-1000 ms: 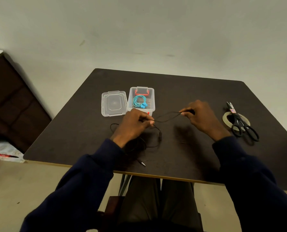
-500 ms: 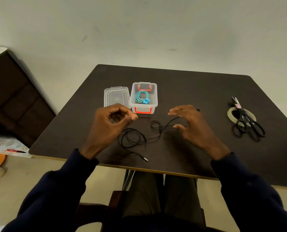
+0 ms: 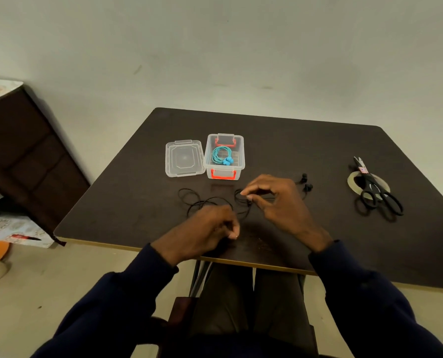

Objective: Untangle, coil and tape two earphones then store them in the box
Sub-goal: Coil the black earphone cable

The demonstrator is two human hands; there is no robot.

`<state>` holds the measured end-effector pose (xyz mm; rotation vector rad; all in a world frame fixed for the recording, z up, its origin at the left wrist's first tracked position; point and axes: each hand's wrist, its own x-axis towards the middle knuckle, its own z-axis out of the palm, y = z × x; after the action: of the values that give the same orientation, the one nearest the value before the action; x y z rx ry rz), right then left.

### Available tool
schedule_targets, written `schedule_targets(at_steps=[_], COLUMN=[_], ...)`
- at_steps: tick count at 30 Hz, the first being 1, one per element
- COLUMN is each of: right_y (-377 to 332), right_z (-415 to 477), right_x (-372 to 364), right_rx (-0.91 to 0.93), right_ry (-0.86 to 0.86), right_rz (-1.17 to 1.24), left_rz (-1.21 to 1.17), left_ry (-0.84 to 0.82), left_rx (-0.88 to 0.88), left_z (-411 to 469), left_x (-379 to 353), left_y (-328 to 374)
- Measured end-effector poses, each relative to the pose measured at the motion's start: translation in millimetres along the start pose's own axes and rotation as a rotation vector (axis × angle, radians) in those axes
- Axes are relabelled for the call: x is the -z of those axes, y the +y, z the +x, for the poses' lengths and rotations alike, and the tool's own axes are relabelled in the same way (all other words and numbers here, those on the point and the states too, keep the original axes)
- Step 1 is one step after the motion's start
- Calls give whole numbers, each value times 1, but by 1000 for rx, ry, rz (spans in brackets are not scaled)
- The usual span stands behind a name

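Note:
A black earphone cable [image 3: 189,198] lies in loose loops on the dark table [image 3: 318,151], its two earbuds [image 3: 307,183] just beyond my right hand. My left hand [image 3: 205,228] is curled near the table's front edge and pinches the cable's plug end between thumb and fingertips. My right hand [image 3: 277,200] hovers over the cable and pinches a small loop of it at the fingertips. A clear box [image 3: 239,153] with red latches stands open behind the hands, with a coiled teal earphone [image 3: 221,156] inside it.
The box's clear lid [image 3: 184,157] lies flat to the left of the box. Black scissors [image 3: 378,189] rest across a roll of tape [image 3: 353,180] at the right. A dark cabinet stands off to the left of the table.
My left hand dropped from a raised position to the front edge and took the plug end. My right hand curled from spread fingers onto the cable. The earbuds now lie exposed beyond it.

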<state>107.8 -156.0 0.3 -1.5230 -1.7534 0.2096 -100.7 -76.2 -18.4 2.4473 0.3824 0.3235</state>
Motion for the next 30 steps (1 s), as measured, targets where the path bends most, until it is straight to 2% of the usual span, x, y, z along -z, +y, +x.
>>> schedule_targets(at_steps=[3,7,11,15,17,19,21,22,25,28,30], right_y=[-11,-22,-32,-42,-44,-47,-51,-54,-61,-62,-57], right_z=[-3,-5,3,16,21,26,32,35,43,44,44], right_x=[-3,-5,-2,4,9,15,20,23,30,35,39], right_rx=[-27,-68,-38,-3,0,9,62,115,268,345,331], right_ry=[60,14,8,16,26,24,14,12,-14,21,70], right_rz=[223,566,533,480,422,291,144,76,-22,-90,-69], left_rz=[-223,-641,-881,-1032,-1022,-794,-588,-593,-807,-1092,-1240], left_ry=[206,534,732,806,798,733,556,449,221,162,87], left_rx=[-56,-43,-70,-32,31,126,202,233,322,359,348], left_z=[2,9,10,6,1,-3,-5,-5,0,6,9], left_x=[1,10,23,37,43,52,62,66,72,70,69], left_y=[7,23,33,35,38,38,39,40,42,44,45])
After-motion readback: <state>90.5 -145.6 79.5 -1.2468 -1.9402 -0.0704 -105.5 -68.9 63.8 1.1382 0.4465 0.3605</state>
